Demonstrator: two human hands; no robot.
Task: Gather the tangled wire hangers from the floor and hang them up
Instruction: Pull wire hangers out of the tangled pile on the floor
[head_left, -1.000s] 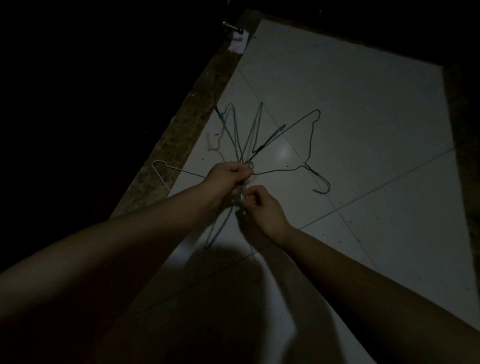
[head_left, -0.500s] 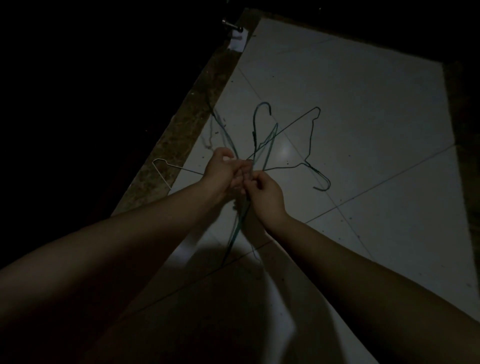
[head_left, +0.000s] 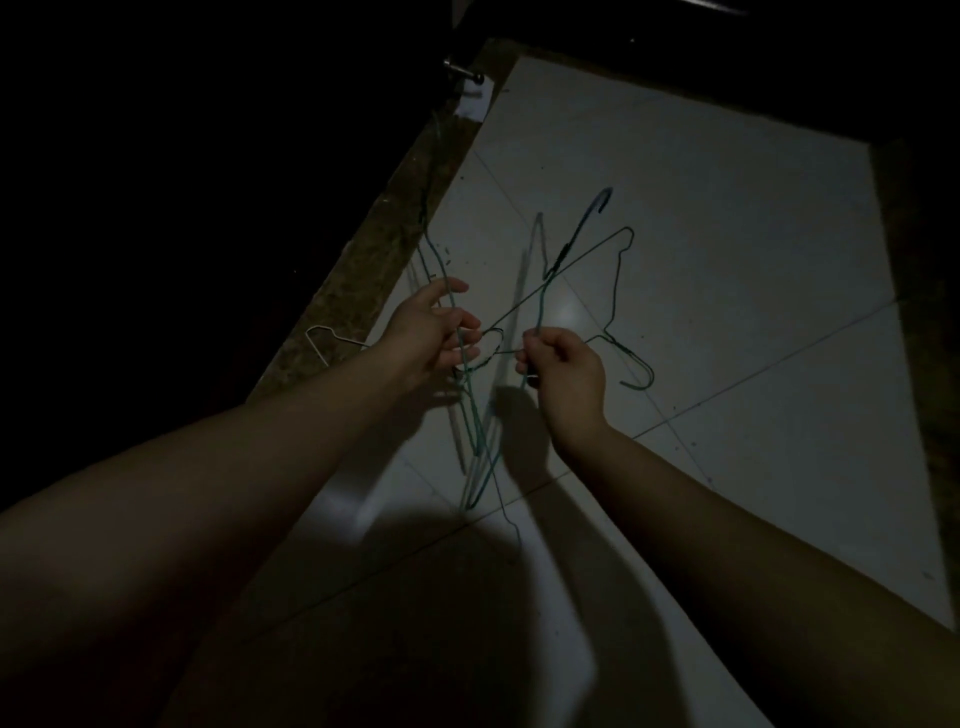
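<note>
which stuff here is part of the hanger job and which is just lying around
Part of the job: green hangers, tangled, pinched by the right hand, left hand among the wires; white hanger lying on the brown floor strip.
Just lying about: metal peg; white paper scrap beside it.

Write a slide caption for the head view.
Left hand and right hand untangling green wire hangers over a dim tiled floor.
</note>
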